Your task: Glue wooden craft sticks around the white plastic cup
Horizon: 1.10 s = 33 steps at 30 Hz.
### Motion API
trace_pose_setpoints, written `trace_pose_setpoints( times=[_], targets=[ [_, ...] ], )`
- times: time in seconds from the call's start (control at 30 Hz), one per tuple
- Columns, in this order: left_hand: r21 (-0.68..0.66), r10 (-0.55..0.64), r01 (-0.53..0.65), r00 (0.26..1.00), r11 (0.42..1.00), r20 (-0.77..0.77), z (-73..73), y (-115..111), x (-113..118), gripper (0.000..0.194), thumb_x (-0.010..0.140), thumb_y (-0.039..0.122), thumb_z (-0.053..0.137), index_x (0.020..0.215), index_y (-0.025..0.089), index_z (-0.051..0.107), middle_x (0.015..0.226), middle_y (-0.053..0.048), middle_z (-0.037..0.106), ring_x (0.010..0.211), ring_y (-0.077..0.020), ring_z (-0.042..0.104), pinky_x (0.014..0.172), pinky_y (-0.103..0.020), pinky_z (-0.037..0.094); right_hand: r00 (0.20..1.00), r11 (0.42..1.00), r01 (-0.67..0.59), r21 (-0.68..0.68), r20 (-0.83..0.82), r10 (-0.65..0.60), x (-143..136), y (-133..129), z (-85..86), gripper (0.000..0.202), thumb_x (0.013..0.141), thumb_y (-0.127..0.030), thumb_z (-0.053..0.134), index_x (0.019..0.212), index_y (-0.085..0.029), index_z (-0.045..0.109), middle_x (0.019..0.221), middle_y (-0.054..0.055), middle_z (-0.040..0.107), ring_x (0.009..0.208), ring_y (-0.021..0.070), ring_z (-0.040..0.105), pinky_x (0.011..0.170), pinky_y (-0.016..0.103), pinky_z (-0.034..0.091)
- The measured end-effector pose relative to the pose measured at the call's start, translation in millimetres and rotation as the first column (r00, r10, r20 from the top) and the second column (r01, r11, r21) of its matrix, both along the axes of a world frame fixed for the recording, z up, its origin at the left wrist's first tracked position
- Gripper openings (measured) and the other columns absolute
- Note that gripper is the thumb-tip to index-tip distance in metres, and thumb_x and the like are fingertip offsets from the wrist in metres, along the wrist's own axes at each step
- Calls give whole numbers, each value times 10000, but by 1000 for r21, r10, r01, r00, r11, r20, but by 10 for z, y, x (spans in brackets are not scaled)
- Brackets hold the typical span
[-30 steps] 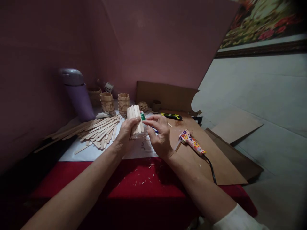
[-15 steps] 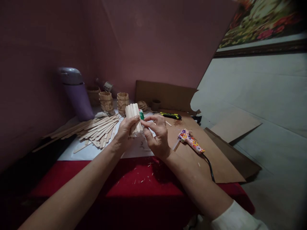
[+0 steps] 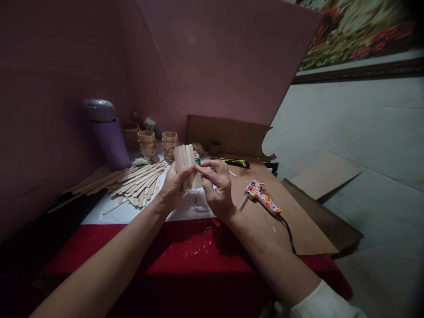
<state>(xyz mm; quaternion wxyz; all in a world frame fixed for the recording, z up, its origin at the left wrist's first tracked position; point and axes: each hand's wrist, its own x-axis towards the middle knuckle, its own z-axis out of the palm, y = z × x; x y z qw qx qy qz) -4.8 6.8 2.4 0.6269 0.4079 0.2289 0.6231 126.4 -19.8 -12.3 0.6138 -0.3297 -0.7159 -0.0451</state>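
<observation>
Workpiece position: the labelled container [image 3: 198,158] is held up above the tabletop [image 3: 99,249], over the white paper [image 3: 96,216]. A row of upright wooden sticks [image 3: 184,158] covers the side facing the wearer; part of the green label shows at the right of the row.

Left hand [image 3: 173,184]: fingers closed around the container from the left, thumb laid across the front of the sticks. Right hand [image 3: 218,187]: fingers bent and drawn close together, index fingertip at the right edge of the row. Whether they pinch anything cannot be told.

Recommended handling: support the container firmly with the left hand and let the right fingertips do the fine work — light pressure, directed toward the wall. Align each stick parallel to its neighbour, close the gaps, and level the ends. Spread the thumb pressure over several sticks; a squeeze on one alone could skew the row. If adhesive is fresh, fingertips should stay off the seams.

The glue gun [image 3: 264,197] lies on the cardboard sheet [image 3: 294,225] to the right — treat its nozzle as hot. Loose sticks [image 3: 137,182] are fanned out at the left.
</observation>
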Motion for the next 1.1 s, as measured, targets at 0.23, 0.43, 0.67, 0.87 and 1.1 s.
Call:
trace_pose_setpoints(
  times=[0.23,0.43,0.67,0.87,1.1],
  targets=[
    [-20,-44,44,999,999,1,36,-34,-7,530,617,316,870,1059,167,616,948,-30,695,797,-148,635,690,-243,517,995,997,-76,-29,-69,74,12,27,-25,414,890,-107,508,1144,-308,766,1113,57,628,1089,235,578,990,477,481],
    [-11,34,-35,997,999,-66,29,0,-53,497,612,362,860,997,162,618,927,-36,692,772,-151,629,685,-259,502,996,995,-81,-50,-51,79,20,35,-15,426,904,-121,486,1176,-312,754,1116,61,629,1092,231,577,974,464,491],
    [118,252,-231,943,966,-219,-42,218,-184,653,432,249,883,997,183,562,909,-22,679,792,-188,624,712,-299,493,977,995,24,-101,-207,-44,109,208,-88,333,893,-163,483,1037,-250,770,1031,67,670,1026,230,595,949,454,471],
    [206,345,-289,877,935,-335,-224,365,-193,741,360,131,860,1022,195,534,939,-5,648,844,-190,604,735,-280,482,971,985,41,-166,-226,-79,137,398,-235,300,867,-154,482,943,-219,765,980,81,689,1000,238,608,947,442,473],
    [228,328,-255,859,940,-393,-261,291,-162,705,408,160,877,1022,197,533,966,-19,630,882,-190,588,756,-280,475,994,981,59,-182,-84,-76,136,388,-230,280,839,-119,509,932,-218,753,947,70,702,967,225,619,893,403,499]
  ],
)
